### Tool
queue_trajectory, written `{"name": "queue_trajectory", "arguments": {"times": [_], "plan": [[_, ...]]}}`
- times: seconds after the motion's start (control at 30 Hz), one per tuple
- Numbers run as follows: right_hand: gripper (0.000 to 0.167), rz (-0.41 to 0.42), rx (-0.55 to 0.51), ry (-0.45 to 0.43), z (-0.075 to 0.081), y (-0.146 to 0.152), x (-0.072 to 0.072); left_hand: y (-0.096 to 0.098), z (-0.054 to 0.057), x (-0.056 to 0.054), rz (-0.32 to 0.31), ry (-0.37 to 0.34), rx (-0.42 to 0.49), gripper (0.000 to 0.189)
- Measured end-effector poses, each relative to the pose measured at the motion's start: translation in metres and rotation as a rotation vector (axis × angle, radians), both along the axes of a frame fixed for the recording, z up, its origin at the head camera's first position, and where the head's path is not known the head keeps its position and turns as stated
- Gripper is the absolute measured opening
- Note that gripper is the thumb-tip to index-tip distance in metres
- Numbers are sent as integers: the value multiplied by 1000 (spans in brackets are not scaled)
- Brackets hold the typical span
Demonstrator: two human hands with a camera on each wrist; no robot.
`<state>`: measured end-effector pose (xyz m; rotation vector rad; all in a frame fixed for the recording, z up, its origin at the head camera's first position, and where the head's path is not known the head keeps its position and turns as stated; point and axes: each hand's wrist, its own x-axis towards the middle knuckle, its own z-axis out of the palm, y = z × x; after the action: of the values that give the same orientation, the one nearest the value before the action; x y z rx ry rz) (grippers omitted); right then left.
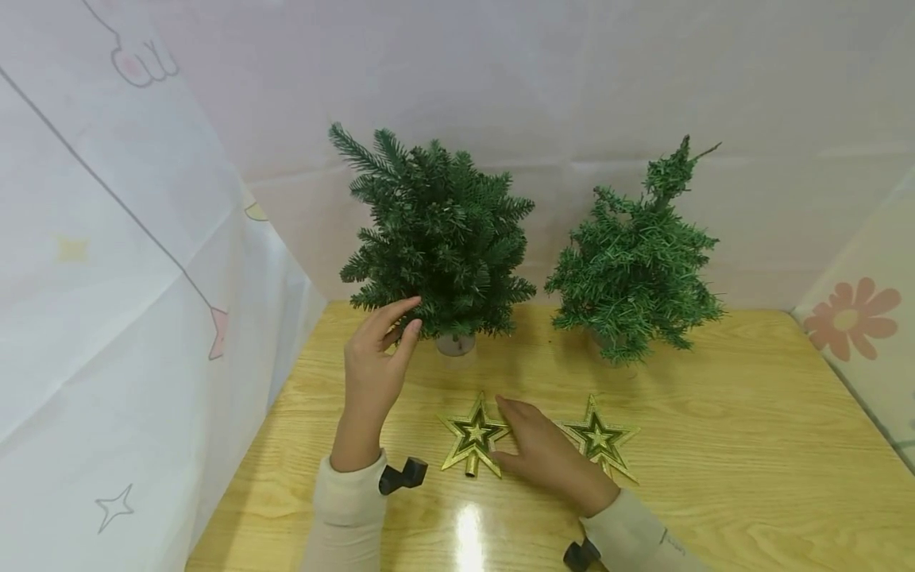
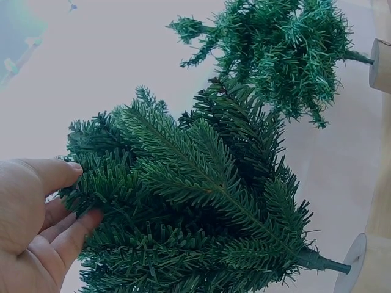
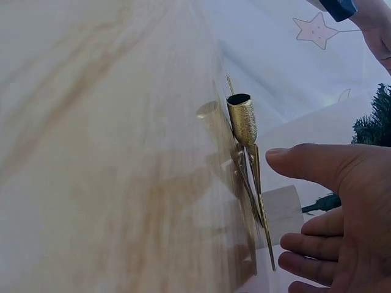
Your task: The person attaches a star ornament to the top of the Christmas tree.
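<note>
In the head view my left hand (image 1: 373, 365) is raised in front of the fuller, dark green artificial Christmas tree (image 1: 443, 230). The left wrist view shows the fingertips right at the tree's branch tips, with thumb and fingers spread apart. My right hand (image 1: 546, 449) reaches over the table between two gold star tree toppers. Its fingertips overlap the right edge of the left star topper (image 1: 476, 433). Seen from the right wrist, the thumb is beside the gold tube (image 3: 243, 119) of a star, the fingers apart. Partly behind this hand lies the right star topper (image 1: 599, 435).
A second, lighter green tree (image 1: 636, 266) with a bent top stands to the right at the table's back. The left tree rests on a round pale base (image 1: 456, 344). Printed cloth (image 1: 557, 87) hangs behind and beside the wooden table (image 1: 772, 445).
</note>
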<state>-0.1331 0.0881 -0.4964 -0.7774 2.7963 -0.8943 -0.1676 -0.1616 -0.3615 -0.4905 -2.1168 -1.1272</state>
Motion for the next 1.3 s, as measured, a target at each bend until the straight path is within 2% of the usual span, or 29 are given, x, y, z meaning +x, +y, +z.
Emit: {"name": "queue_trajectory", "arguments": {"times": [0.47,1.1,1.3], "plan": [[83,21,35,13,-2,0,1,0,1,0,-9,0,5,28],[86,22,77,-6,-5,-1,2,0,1,1,18,9,-35,29],[88,15,91,13,-7,-3,2,0,2,2,23,6,-42,29]]}}
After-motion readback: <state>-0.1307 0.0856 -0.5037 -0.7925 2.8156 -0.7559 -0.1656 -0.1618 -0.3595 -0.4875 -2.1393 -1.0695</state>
